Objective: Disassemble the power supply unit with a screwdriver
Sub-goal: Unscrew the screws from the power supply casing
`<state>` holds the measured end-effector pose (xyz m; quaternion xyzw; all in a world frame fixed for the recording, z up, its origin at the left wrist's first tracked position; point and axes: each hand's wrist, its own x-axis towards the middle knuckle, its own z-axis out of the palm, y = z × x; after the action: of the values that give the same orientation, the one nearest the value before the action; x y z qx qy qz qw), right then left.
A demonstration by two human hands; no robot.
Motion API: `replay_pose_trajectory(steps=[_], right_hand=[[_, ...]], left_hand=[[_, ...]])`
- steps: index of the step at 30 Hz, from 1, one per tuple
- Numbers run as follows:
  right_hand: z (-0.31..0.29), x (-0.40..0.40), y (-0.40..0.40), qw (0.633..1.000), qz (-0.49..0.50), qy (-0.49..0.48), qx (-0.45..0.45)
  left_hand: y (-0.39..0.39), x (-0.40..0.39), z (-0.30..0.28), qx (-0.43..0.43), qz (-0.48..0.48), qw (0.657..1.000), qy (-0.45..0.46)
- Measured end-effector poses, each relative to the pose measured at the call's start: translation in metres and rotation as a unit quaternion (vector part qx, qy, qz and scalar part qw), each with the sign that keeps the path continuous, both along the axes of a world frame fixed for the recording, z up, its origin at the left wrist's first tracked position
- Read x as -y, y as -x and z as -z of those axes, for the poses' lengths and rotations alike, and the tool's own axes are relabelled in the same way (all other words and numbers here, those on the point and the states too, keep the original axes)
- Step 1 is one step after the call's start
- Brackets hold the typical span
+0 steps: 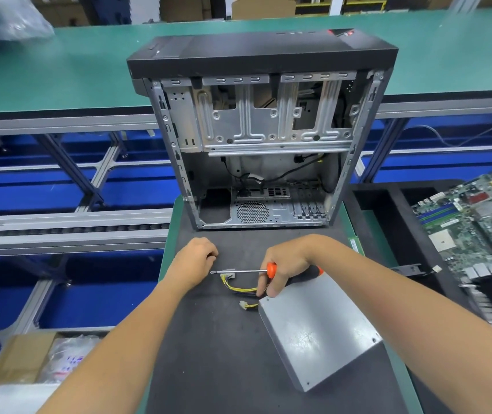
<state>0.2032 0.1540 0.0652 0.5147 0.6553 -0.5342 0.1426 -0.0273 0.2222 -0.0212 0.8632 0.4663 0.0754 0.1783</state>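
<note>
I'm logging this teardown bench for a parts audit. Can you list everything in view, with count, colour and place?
power supply unit: one, grey metal box, near right of the dark mat.
cables: one bundle, yellow and black with white plugs, from the unit's far end.
screwdriver: one, orange and black handle, shaft pointing left.
computer case: one, black and silver, open, far end of the mat.
motherboard: one, green, in a black tray at right.
cardboard box: one, brown, lower left.
left hand: curled, resting on the mat.
right hand: grips the screwdriver.
</note>
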Motion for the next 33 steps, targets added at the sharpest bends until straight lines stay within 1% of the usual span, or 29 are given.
replay_pose_trajectory(steps=[2, 5, 7, 9, 10, 13, 16, 19, 22, 24, 26, 28, 29, 31, 33], right_hand=[[-0.005, 0.005, 0.002, 1.000, 0.020, -0.019, 0.000], [-0.015, 0.018, 0.004, 0.995, 0.044, -0.090, 0.011], [-0.025, 0.030, 0.004, 0.986, 0.085, -0.144, 0.016], [-0.033, 0.038, 0.000, 0.970, 0.137, -0.201, 0.020], [-0.036, 0.042, -0.001, 0.960, 0.151, -0.235, 0.029], [-0.042, 0.052, -0.008, 0.933, 0.181, -0.306, 0.059], [-0.042, 0.071, -0.022, 0.912, 0.211, -0.339, 0.095], [-0.037, 0.095, -0.039, 0.906, 0.243, -0.321, 0.127], [-0.030, 0.119, -0.055, 0.908, 0.279, -0.287, 0.127], [-0.029, 0.133, -0.060, 0.913, 0.274, -0.263, 0.148], [-0.027, 0.147, -0.061, 0.922, 0.250, -0.247, 0.160], [-0.022, 0.157, -0.060, 0.929, 0.252, -0.228, 0.145], [-0.018, 0.162, -0.061, 0.932, 0.254, -0.218, 0.139], [-0.012, 0.167, -0.064, 0.938, 0.248, -0.204, 0.131], [-0.006, 0.167, -0.067, 0.941, 0.253, -0.194, 0.116]], left_hand=[[0.000, 0.002, -0.002, 0.004, -0.021, 1.000, -0.002], [-0.006, 0.008, -0.010, 0.011, -0.043, 0.999, -0.004], [-0.011, 0.017, -0.018, -0.004, -0.078, 0.996, -0.036], [-0.016, 0.028, -0.029, -0.035, -0.135, 0.987, -0.084], [-0.018, 0.035, -0.035, -0.039, -0.165, 0.981, -0.095], [-0.023, 0.055, -0.050, 0.006, -0.218, 0.971, -0.100], [-0.032, 0.082, -0.059, 0.062, -0.205, 0.971, -0.103], [-0.045, 0.118, -0.058, 0.112, -0.193, 0.973, -0.051], [-0.057, 0.152, -0.049, 0.126, -0.179, 0.976, 0.005], [-0.064, 0.173, -0.042, 0.150, -0.175, 0.972, 0.035], [-0.070, 0.194, -0.038, 0.220, -0.170, 0.955, 0.106], [-0.071, 0.214, -0.037, 0.305, -0.141, 0.921, 0.199], [-0.070, 0.221, -0.037, 0.320, -0.122, 0.911, 0.231], [-0.065, 0.232, -0.035, 0.282, -0.085, 0.919, 0.263], [-0.063, 0.240, -0.032, 0.237, -0.048, 0.930, 0.276]])
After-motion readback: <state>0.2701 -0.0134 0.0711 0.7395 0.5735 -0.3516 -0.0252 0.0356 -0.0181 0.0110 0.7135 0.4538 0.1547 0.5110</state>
